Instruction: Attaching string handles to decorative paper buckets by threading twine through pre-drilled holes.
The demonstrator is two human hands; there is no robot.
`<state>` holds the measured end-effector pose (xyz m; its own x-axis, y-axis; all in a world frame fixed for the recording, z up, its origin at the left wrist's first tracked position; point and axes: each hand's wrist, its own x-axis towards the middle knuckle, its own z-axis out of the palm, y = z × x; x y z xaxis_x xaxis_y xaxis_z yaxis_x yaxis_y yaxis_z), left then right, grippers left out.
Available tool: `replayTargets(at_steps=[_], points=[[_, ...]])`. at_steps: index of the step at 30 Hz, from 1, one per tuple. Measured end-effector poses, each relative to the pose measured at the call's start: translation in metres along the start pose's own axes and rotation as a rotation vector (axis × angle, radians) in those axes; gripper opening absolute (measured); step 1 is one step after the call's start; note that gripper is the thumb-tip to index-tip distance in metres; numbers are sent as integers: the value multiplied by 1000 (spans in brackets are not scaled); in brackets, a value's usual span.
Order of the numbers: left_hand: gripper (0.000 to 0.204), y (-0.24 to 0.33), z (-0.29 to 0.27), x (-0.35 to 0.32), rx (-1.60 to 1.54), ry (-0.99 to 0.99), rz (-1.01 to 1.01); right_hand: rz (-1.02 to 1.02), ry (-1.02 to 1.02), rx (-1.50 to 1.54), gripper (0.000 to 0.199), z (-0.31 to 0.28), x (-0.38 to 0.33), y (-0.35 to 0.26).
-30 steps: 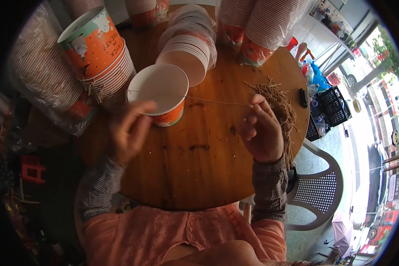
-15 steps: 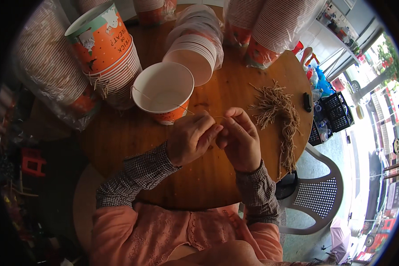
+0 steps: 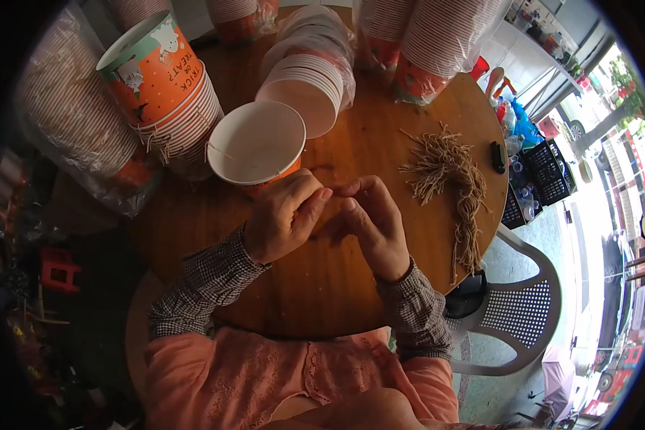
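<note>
A white-lined orange paper bucket (image 3: pixel 254 143) stands open-mouthed on the table, with a thin twine (image 3: pixel 224 153) at its left rim. Just in front of it, my left hand (image 3: pixel 283 218) is closed in a pinch at the bucket's near side; the twine in its fingers is mostly hidden. My right hand (image 3: pixel 376 226) faces it, index fingertip close to the left thumb. Its thumb stands a little apart from the index finger, and the lower fingers are spread and blurred. No twine shows between its fingers.
A bundle of brown twine (image 3: pixel 455 179) lies right on the round wooden table (image 3: pixel 322 301). Left stands a bucket stack (image 3: pixel 161 79) with twine. White-lined buckets (image 3: pixel 301 93) lie behind; plastic-wrapped stacks (image 3: pixel 444 43) stand farther back. A grey chair (image 3: pixel 516 315) sits right.
Both hands have moved slightly left, nearer the bucket. The right thumb and index finger have parted, and the twine that stretched between the hands no longer shows.
</note>
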<state>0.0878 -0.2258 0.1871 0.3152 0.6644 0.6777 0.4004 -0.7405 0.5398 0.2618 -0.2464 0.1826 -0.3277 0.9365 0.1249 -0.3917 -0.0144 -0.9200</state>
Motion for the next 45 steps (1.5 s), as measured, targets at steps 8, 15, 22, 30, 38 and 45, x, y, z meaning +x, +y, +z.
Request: replayTargets(at_steps=[8,15,22,30,38,45], points=[[12,1,-4,-10,23,-44,24,152,-61,-117,16,-8,3,10],[10,1,-5,-12,-33,-102,-26,-129,82,-529,11,-3,1,14],[15,4,-6,-11,-67,-91,-1,-223,84,-607,8,-7,-1,11],[14,4,-9,-26,31,-127,69,185,-19,-339,12,-16,-3,5],[19,-1,-8,-31,185,-114,119,92,-67,-373,12,-21,1,20],[34,-25,-13,-22,480,24,65,-213,362,12,12,-62,67,4]])
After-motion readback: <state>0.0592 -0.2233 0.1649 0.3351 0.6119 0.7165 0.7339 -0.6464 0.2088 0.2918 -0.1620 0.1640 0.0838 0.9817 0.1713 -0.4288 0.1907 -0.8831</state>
